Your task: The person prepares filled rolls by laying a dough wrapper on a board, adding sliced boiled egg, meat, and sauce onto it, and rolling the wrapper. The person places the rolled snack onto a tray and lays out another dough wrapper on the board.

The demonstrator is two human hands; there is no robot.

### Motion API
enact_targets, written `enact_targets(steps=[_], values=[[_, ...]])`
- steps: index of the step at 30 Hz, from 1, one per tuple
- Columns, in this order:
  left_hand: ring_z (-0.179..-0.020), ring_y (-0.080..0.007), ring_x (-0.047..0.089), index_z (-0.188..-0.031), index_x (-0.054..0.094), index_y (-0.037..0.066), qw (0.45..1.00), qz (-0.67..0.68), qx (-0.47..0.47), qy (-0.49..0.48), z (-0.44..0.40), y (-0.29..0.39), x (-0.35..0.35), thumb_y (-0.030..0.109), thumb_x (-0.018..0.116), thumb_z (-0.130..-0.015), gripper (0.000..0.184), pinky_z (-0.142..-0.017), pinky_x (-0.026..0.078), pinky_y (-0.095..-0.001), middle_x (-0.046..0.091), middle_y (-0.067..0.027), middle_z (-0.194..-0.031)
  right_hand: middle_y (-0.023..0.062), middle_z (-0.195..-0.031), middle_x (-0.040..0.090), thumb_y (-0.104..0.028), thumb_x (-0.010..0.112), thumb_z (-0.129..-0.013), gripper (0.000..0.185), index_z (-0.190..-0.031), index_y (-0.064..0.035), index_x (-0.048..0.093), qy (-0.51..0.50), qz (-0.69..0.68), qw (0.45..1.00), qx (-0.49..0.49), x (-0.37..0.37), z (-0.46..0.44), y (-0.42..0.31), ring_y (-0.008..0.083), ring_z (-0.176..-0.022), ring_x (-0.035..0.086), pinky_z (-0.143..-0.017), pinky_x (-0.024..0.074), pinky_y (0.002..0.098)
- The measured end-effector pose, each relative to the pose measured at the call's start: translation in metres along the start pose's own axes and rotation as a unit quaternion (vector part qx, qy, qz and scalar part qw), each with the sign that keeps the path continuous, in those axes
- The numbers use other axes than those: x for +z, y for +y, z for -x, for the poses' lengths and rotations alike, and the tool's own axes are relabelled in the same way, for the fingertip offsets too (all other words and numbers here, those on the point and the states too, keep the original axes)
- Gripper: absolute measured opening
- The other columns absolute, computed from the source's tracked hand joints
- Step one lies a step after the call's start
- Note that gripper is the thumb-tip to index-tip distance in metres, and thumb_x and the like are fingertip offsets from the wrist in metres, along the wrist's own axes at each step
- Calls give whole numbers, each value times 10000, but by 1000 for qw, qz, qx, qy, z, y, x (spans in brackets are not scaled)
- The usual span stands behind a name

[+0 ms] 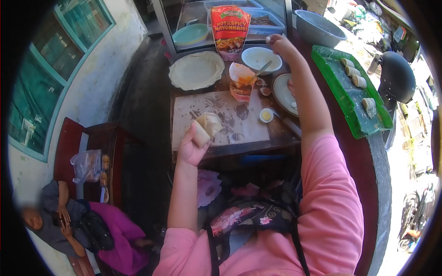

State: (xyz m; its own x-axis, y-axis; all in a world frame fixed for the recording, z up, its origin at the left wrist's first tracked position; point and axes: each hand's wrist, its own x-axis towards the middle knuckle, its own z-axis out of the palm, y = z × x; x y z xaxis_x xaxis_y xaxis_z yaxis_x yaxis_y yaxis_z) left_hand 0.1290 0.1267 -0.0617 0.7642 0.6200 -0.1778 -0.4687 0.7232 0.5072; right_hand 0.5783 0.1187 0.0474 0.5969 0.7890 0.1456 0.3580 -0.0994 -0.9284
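One pale folded wrapper [208,128] is in the left hand [192,149], above the left part of the whitish board [248,131], with one flap standing open. The left fingers are curled around its lower side and hold it. The right hand [282,48] is raised well beyond the board, to its right; its fingers are narrow, near a small whitish thing, and I cannot tell whether they grip it.

At the far right corner of the board stands an opened pouch [241,85] with orange sauce at its mouth. A halved egg [266,115] lies at the right edge of the board, and a knife [291,125] is just to the right of it.

Beyond the board, the counter [276,140] carries a round stack of wrappers [196,69] on the left, a red mayonnaise pouch [230,28] behind, and a white bowl [258,60] on the right. Farther right of the board, a green tray [336,85] holds several pale rolls [358,81].
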Motion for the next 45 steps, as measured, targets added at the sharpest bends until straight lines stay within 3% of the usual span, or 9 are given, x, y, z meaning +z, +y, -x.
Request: enact_targets(steps=[7,16,20,22,25,31,35,41,45], values=[[-1247,-332,459,-1332,404,17,998,44,12,31,10,-13,23,293,571,-934,512,-1040,384,-514,485,-150,-1326,83,-963,554,85,502,-688,468,-1116,-44,639,-77,159,924,-340,80,213,-90,194,-875,533,-802,436,280],[-1295,-374,397,-1355,347,-35,994,102,36,-7,48,-19,35,304,510,-957,548,-1078,330,-556,426,-204,-1373,120,-951,556,42,562,-682,558,-1216,-114,610,-53,288,882,-368,139,311,-40,290,-863,556,-733,465,373],[-1296,-369,398,-1357,350,-26,996,85,24,-25,67,-24,45,292,546,-938,561,-1082,329,-548,427,-202,-1374,93,-972,610,-82,635,-803,383,-1184,-57,608,-83,-10,980,-179,138,295,-33,200,-879,584,-723,476,335],[-1282,-359,420,-1358,355,-15,993,85,-12,-75,74,-29,45,279,567,-927,563,-1076,344,-537,444,-196,-1358,80,-964,653,-184,663,-883,268,-1066,10,632,-166,-231,958,21,141,292,-43,115,-832,590,-692,475,283],[-1194,-272,498,-1299,444,5,999,-16,1,-42,78,-40,45,294,580,-928,490,-1025,409,-430,517,-151,-1262,48,-832,647,-167,644,-899,205,-964,27,637,-218,-321,919,71,148,294,-31,86,-734,568,-637,461,246],[-1112,-172,515,-1261,467,7,934,-284,198,92,70,-55,33,349,535,-958,461,-934,440,-319,526,-119,-1214,19,-699,607,-142,635,-901,169,-842,17,625,-100,-261,960,-24,181,333,-48,47,-636,520,-529,427,238],[-1226,-233,433,-1354,358,35,943,-206,254,69,76,-59,50,515,362,-977,611,-1028,343,-370,441,-153,-1322,143,-740,633,-132,671,-836,157,-877,13,629,56,-91,975,-195,203,350,-52,217,-631,630,-579,487,316],[-1401,-326,192,-1478,129,20,873,-381,294,-79,113,-69,99,685,308,-901,899,-1139,104,-444,199,-250,-1496,72,-980,633,-226,806,-757,478,-1090,17,563,-83,-248,965,5,171,351,-42,110,-906,597,-761,504,261],[-1431,-320,108,-1476,56,-6,781,-475,400,-68,123,-63,126,596,528,-867,978,-1153,45,-426,160,-253,-1514,74,-1009,626,-240,803,-759,500,-1111,3,544,-119,-518,841,96,137,357,-50,150,-937,613,-808,504,283]])
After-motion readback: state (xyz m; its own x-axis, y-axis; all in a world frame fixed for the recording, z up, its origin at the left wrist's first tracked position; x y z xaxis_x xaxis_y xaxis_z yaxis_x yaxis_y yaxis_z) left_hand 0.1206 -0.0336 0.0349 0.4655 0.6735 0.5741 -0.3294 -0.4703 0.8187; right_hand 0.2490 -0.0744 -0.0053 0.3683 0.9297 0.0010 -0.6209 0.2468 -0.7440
